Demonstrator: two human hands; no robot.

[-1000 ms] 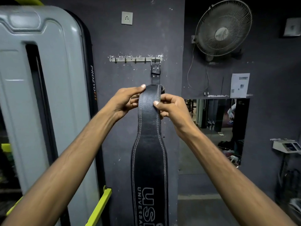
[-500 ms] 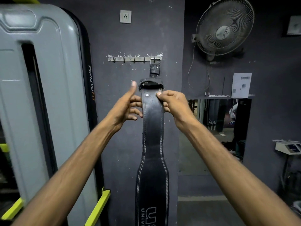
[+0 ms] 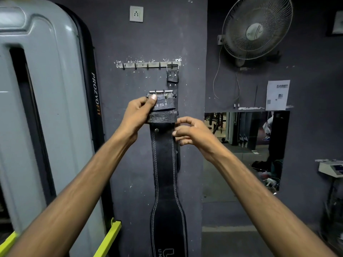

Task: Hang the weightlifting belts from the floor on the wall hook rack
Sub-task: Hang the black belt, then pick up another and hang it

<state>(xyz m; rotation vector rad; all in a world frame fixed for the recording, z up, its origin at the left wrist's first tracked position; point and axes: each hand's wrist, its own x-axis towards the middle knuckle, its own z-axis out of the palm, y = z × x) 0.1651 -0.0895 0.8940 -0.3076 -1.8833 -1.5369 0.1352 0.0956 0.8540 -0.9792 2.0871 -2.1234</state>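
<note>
The wall (image 3: 157, 34) is dark grey and a bit scratched. A metal hook rack (image 3: 144, 65) is fixed on it. One belt's buckle (image 3: 172, 71) hangs on the hook at the right end of the rack. A white socket (image 3: 136, 13) sits high above. A big grey gym machine (image 3: 37, 108) with yellow bars (image 3: 109, 236) stands on the left. On the right there is a round fan (image 3: 257, 27), a sheet of paper (image 3: 277, 94) and a mirror (image 3: 245, 145) set in the wall.

The person holds a long black belt (image 3: 165, 164) up in front of the wall. It hangs straight down, and its top is below the rack, not on a hook. It covers most of the belt that already hangs there. The left hand (image 3: 139, 112) grips the top of the black belt, with the thumb pressed on the strap just under the silver buckle (image 3: 160, 92). The right hand (image 3: 193, 133) is lower, with its fingers loosely bent at the belt's right edge. I cannot tell if it holds the belt or only touches it.

Half a second ago the silver buckle did not show, and now it stands up at the top. The left hand was beside the belt with its thumb up, and now it wraps round the top. The right hand was pinching the top, and now it is further down. The belt top is about as far under the rack as before.
</note>
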